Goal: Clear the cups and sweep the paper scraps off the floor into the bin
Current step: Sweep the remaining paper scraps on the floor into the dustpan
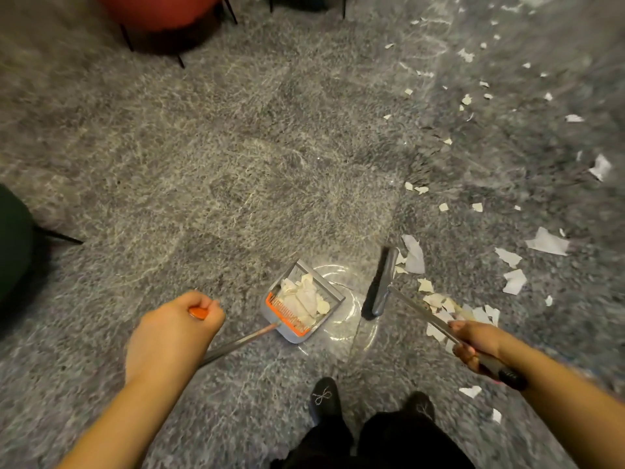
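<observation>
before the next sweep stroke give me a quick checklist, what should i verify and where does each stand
1. Left hand grips the dustpan handle: ok.
2. Right hand grips the broom handle: ok.
3. Dustpan flat on the floor, mouth facing the broom head: cannot tell, and a gap separates them.
4. Room left in the pan: ok, though paper already lies in it.
5. Broom head behind the scraps to be pushed: not ok, the scraps lie on its far side from the pan.
6. Floor cleared: not ok, many scraps remain to the right.
</observation>
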The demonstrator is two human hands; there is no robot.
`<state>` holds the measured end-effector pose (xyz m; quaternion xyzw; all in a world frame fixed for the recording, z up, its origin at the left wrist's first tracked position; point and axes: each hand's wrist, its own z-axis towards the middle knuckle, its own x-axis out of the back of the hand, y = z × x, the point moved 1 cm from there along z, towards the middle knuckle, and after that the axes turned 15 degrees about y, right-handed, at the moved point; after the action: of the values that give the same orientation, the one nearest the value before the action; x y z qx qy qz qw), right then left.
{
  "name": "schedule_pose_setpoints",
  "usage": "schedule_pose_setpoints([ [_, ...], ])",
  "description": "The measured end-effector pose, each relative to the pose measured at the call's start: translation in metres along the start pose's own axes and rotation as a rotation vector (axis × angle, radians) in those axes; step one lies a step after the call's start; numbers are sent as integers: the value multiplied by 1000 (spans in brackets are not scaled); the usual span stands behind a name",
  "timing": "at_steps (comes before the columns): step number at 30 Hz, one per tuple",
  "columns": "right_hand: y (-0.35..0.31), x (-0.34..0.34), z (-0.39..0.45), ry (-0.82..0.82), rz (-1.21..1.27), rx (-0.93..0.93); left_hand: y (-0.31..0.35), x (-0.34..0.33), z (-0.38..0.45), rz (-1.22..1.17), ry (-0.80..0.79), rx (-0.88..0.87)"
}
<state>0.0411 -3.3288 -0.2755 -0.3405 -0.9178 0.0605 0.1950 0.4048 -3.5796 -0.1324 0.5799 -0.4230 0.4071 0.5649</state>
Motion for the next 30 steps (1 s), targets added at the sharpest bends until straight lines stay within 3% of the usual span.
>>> schedule_pose_setpoints([
  [13, 11, 73, -17, 60, 179, 118, 107, -38, -8, -6, -112, -265],
  [21, -3, 130, -20, 223, 222, 193, 216, -76, -11, 55, -172, -532],
  [30, -7, 217, -3, 269, 255, 190, 344, -123, -29, 151, -223, -760],
])
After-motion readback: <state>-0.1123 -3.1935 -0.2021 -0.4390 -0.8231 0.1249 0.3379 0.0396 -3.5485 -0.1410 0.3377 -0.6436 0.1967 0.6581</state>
